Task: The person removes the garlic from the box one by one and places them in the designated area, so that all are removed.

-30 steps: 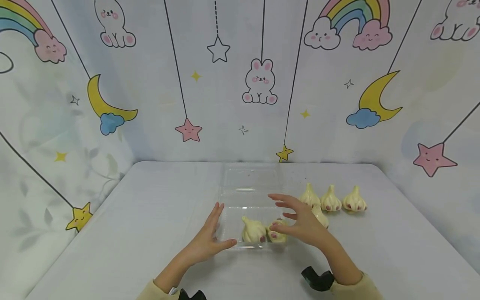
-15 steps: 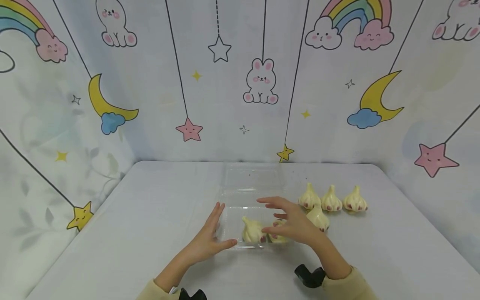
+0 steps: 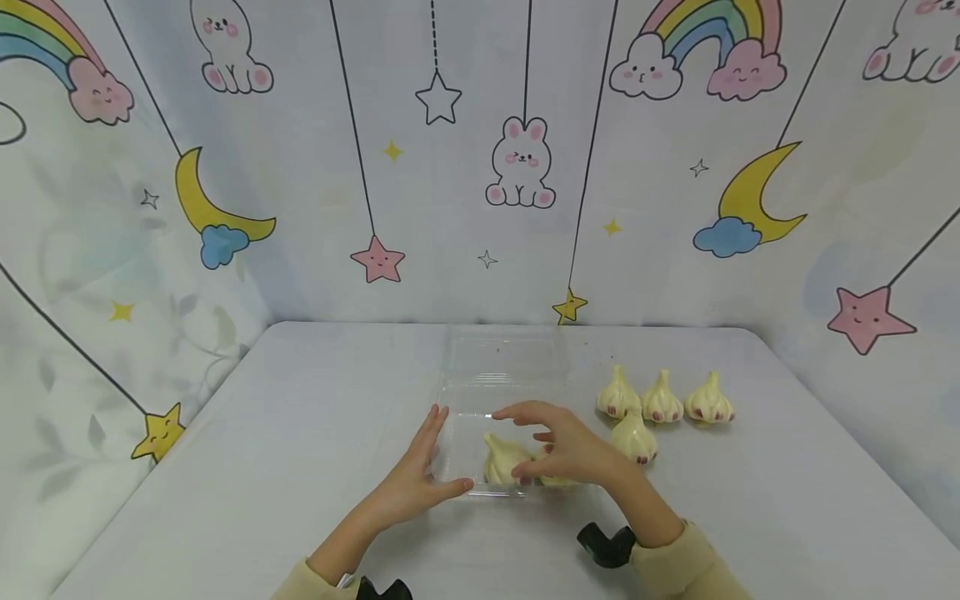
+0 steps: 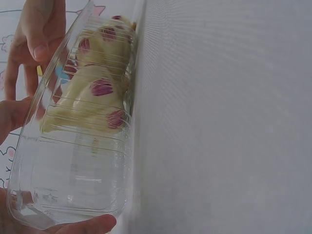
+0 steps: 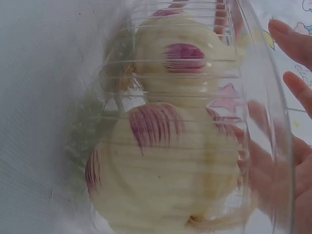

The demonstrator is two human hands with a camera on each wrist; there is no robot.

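An open, clear plastic clamshell box [image 3: 457,446] holds two pale garlic bulbs with purple patches side by side along its front: the left bulb [image 3: 501,457] and a right bulb [image 5: 161,170], which the right hand partly covers in the head view. My left hand [image 3: 412,483] lies at the box's left front corner, fingers extended along the side and thumb at the front rim. Over the right part of the box hovers my right hand [image 3: 573,446], its fingers spread and slightly bent, with nothing between them.
Several more garlic bulbs stand on the white table [image 3: 322,392] right of the box; the nearest bulb [image 3: 634,437] is close to my right forearm. The box's lid [image 3: 506,354] lies back behind its base. A printed curtain [image 3: 465,192] hangs behind the table.
My right hand has moved left over the box, uncovering the nearest loose bulb and covering more of the right bulb inside. My left hand and the box have stayed put.
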